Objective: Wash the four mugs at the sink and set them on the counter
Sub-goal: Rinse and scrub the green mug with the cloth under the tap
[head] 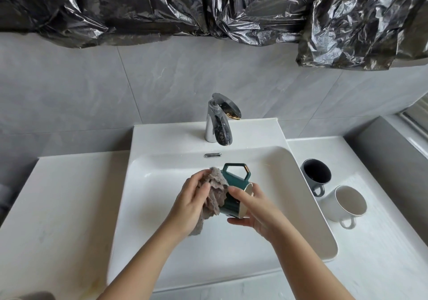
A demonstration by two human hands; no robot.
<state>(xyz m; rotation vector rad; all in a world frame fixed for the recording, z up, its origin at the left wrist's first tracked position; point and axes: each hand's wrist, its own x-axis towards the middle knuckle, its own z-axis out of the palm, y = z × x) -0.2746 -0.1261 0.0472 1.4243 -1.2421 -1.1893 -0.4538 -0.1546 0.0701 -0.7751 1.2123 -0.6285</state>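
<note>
- Now keep right hand (252,209) curled round the rim end of the green mug (231,199), thumb above, fingers beneath, mug on its side over the sink (162,253).
- Press the grey cloth (214,193), bunched in left hand (192,200), firmly along the wall; rotate to reach under the handle.
- Rinse under the faucet (217,123), no stream visible.
- Set down beside dark mug (316,172) and white mug (347,203) on the right counter (382,253).
</note>
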